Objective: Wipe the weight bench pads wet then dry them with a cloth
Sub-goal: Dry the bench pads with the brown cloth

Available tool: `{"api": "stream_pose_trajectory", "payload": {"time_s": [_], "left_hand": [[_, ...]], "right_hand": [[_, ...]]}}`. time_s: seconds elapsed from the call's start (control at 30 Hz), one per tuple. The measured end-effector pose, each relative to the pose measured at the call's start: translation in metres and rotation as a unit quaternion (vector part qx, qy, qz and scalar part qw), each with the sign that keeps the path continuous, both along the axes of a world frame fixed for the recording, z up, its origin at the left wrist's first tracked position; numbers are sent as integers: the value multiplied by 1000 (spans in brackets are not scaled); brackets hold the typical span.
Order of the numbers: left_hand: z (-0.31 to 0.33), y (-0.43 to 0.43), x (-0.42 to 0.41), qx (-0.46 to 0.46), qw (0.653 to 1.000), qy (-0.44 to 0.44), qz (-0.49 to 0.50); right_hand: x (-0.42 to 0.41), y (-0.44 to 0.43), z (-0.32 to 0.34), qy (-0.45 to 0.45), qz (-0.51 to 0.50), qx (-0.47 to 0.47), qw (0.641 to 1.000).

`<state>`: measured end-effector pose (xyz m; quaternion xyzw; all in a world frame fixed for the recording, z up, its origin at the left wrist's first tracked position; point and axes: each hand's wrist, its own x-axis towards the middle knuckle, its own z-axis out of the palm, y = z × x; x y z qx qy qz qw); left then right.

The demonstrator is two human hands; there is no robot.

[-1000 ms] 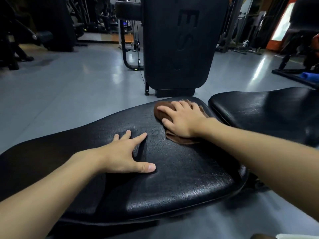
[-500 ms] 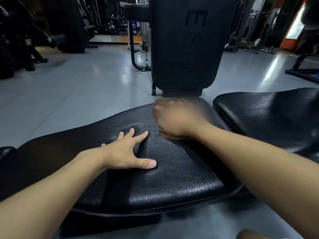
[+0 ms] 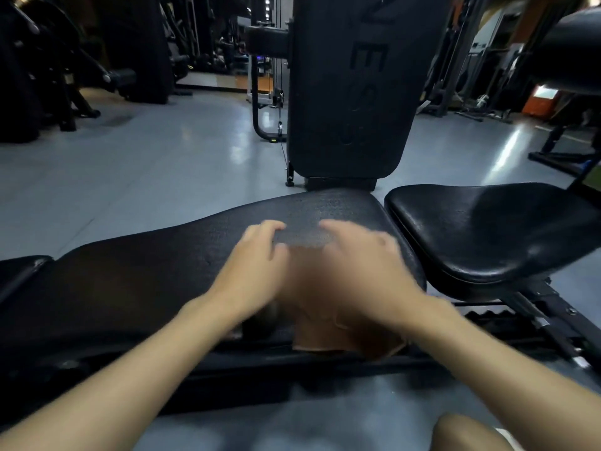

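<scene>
So, floor [image 3: 146, 164]: smooth grey stuff, glossy, with pale streaks of light reflected across the upper half of the frame.
long pad [image 3: 162, 271]: black vinyl with a pebbly grain. It runs from the left edge to centre frame, narrow at the left and flaring wider toward its rounded right end. A duller grey patch sits on its far part, just above the hands.
upright shroud [image 3: 344, 92]: big matte black slab, top centre, with rounded bottom corners. It has faint raised letters down its face and stands on the floor right behind the long pad.
seat pad [image 3: 487, 229]: same black vinyl but shinier and wrinkled, saddle-shaped. It's on the right, just beside the long pad's end with a thin gap between them.
rail [image 3: 507, 323]: dark metal with a notched, toothed edge, lower right under the seat pad.
right hand [image 3: 357, 271]: centre frame, palm down over the cloth with fingers reaching forward. It's badly motion-blurred, so I honestly can't tell if it's pressing flat or grasping.
left hand [image 3: 257, 265]: just left of it, on the long pad, fingers loosely bent, nothing held. The smear between the hands hides whether it touches the cloth.
cloth [image 3: 341, 336]: brown, soft and rumpled. It's under the right wrist, draping over the pad's near edge.
knee [image 3: 468, 434]: bare, bottom right corner.
</scene>
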<state>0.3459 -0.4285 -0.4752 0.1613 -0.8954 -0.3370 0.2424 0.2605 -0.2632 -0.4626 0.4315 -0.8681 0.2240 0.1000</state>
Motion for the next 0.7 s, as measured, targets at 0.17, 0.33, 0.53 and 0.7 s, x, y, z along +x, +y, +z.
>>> {"api": "stream_pose_trajectory", "payload": {"time_s": [0.17, 0.33, 0.53, 0.7], "left_hand": [[-15, 72, -6, -214, 956, -197, -34], [-34, 60, -19, -265, 946, -184, -8], [-33, 4, -87, -233, 947, -220, 0], [-26, -52, -162, -201, 943, -263, 22]], "right_hand": [[-60, 22, 0, -22, -61, 89, 994], [-85, 5, 1, 21, -15, 95, 995], [-94, -3, -15, 37, -11, 128, 991], [-92, -5, -14, 31, -22, 214, 976]]}}
